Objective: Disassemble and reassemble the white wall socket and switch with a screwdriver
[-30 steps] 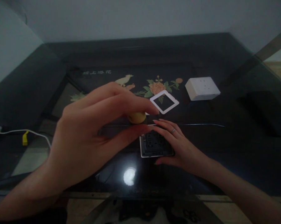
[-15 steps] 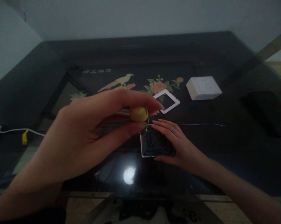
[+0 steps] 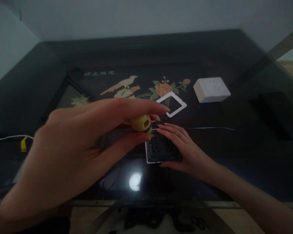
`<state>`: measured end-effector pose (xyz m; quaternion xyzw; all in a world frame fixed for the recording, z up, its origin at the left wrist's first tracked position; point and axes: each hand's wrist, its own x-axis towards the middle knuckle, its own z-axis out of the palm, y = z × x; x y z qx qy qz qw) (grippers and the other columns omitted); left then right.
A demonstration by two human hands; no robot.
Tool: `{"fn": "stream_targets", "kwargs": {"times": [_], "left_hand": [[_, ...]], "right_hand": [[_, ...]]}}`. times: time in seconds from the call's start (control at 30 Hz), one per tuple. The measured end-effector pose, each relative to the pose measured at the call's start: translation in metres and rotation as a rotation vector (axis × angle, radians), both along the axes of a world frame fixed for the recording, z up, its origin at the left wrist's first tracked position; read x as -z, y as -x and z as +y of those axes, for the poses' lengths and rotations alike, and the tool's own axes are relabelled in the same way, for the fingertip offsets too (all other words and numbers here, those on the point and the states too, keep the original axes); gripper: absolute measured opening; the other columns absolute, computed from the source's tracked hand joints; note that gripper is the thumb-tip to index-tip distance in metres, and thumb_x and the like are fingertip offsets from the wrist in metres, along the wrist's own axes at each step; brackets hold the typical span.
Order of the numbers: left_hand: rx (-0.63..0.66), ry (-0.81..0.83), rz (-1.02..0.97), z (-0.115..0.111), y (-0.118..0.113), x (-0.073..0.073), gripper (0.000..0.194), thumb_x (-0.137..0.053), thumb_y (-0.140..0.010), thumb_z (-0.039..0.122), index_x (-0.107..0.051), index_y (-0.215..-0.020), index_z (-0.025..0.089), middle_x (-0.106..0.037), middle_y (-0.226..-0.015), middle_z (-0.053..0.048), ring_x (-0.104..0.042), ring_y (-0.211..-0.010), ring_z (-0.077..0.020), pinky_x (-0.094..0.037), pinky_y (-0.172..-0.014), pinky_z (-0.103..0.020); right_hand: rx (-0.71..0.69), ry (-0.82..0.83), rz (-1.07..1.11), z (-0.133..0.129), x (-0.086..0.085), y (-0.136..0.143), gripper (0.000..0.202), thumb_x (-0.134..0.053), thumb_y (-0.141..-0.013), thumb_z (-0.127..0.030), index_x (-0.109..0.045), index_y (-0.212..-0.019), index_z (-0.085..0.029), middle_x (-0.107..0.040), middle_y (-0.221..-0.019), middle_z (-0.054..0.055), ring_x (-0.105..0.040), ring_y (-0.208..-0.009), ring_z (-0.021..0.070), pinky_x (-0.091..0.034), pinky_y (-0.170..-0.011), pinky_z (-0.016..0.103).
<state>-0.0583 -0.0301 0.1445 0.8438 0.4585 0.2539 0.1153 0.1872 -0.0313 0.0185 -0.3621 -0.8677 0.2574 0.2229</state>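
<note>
The left hand (image 3: 88, 133) pinches a yellow-handled screwdriver (image 3: 139, 123) between thumb and index finger, above the far left corner of a socket panel (image 3: 158, 157). The thumb hides the screwdriver's shaft, so I cannot tell whether its tip touches the panel. The panel lies with its black back up and a white rim showing along its left and near edges. The right hand (image 3: 191, 152), a ring (image 3: 180, 134) on one finger, grips the panel from the right, with fingers over the far part and the thumb at the near edge.

Just beyond the hands, a white square frame (image 3: 178, 111) lies with a corner toward the person; the left index fingertip covers part of it. A white socket box (image 3: 212, 89) stands farther back to the right, and a dark rectangular object (image 3: 281, 115) lies near the right side. At left, a white cable (image 3: 11, 137) with a yellow tag (image 3: 23, 145) runs behind the left hand. The glossy dark surface (image 3: 246, 151) shows a bird (image 3: 122, 84) and a peony (image 3: 164, 89), partly blocked by the left hand, and a bright reflection near the panel.
</note>
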Motion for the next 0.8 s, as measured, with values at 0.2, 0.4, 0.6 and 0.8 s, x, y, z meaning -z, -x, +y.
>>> {"fn": "stream_targets", "kwargs": {"times": [0.2,0.4,0.6,0.8], "left_hand": [[0.083,0.061,0.024,0.004,0.002,-0.004,0.036,-0.059,-0.095,0.027,-0.057,-0.127,0.041,-0.073,-0.107,0.011,-0.073,-0.086,-0.0147,-0.060,-0.085,-0.027],[0.174,0.120,-0.041,0.013,0.006,-0.007,0.029,-0.059,-0.094,0.024,-0.063,-0.118,0.039,-0.072,-0.109,0.011,-0.074,-0.091,-0.0181,-0.063,-0.076,-0.027],[0.217,0.115,-0.045,0.011,0.004,-0.005,0.029,-0.061,-0.093,0.023,-0.061,-0.119,0.036,-0.072,-0.109,0.008,-0.073,-0.095,-0.0180,-0.061,-0.082,-0.027],[0.195,0.046,-0.078,0.011,-0.001,-0.001,0.021,-0.064,-0.092,0.024,-0.064,-0.111,0.032,-0.071,-0.110,0.006,-0.070,-0.102,-0.0188,-0.059,-0.086,-0.028]], "right_hand": [[-0.005,0.012,0.004,0.001,-0.002,0.000,0.086,-0.080,-0.076,-0.035,-0.032,-0.146,-0.022,-0.044,-0.150,0.015,-0.034,-0.142,0.0298,-0.036,-0.116,0.055],[-0.019,-0.002,0.044,0.002,0.002,-0.002,0.092,-0.081,-0.073,-0.040,-0.029,-0.148,-0.023,-0.046,-0.149,0.016,-0.035,-0.141,0.0312,-0.037,-0.114,0.056],[-0.042,0.022,0.041,0.005,0.002,-0.005,0.098,-0.079,-0.071,-0.053,-0.028,-0.150,-0.025,-0.043,-0.151,0.016,-0.031,-0.144,0.0326,-0.035,-0.115,0.057],[0.061,0.062,0.136,0.010,-0.008,-0.018,0.094,-0.077,-0.070,-0.057,-0.032,-0.148,-0.029,-0.043,-0.150,0.014,-0.036,-0.141,0.0315,-0.036,-0.115,0.057]]}}
